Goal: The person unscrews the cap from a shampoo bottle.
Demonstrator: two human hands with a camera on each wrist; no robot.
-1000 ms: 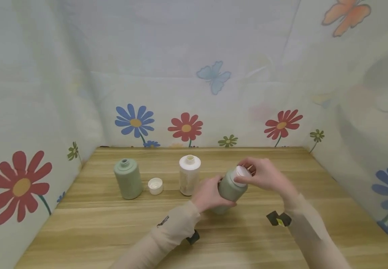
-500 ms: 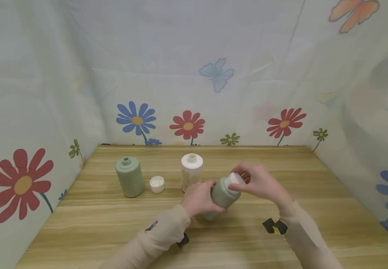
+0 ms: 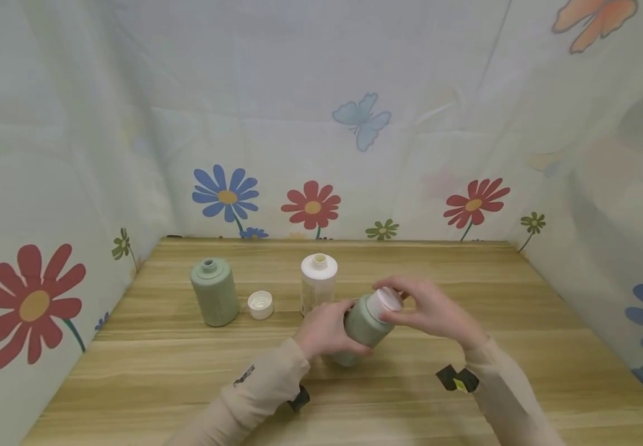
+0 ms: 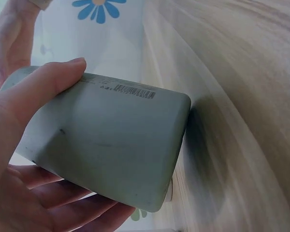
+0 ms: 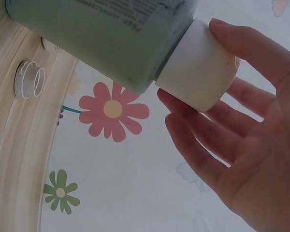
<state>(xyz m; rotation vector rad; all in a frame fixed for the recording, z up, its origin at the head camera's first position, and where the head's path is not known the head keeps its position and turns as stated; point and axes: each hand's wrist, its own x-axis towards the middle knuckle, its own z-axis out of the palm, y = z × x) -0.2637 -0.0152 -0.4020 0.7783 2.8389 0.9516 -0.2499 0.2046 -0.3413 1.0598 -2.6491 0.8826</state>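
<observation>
A green bottle (image 3: pixel 364 323) is held tilted, its top leaning to the right, by my left hand (image 3: pixel 326 331), whose thumb and fingers wrap its body. In the left wrist view the base of the green bottle (image 4: pixel 121 140) points toward the table and shows a small barcode near the thumb. A white cap (image 5: pixel 200 67) sits on the bottle's top. My right hand (image 3: pixel 430 310) grips that cap between thumb and fingers. Whether the cap is threaded on or loose, I cannot tell.
An uncapped white bottle (image 3: pixel 318 282) stands just behind my left hand. Farther left are a loose white cap (image 3: pixel 260 305), hollow side up, and a second, uncapped green bottle (image 3: pixel 214 294). Flower-printed cloth (image 3: pixel 243 142) walls the wooden table (image 3: pixel 148 384) at the back and sides.
Both hands and the tilted green bottle have moved a little left and toward the person. The right fingers have shifted around the white cap. The head view has turned slightly.
</observation>
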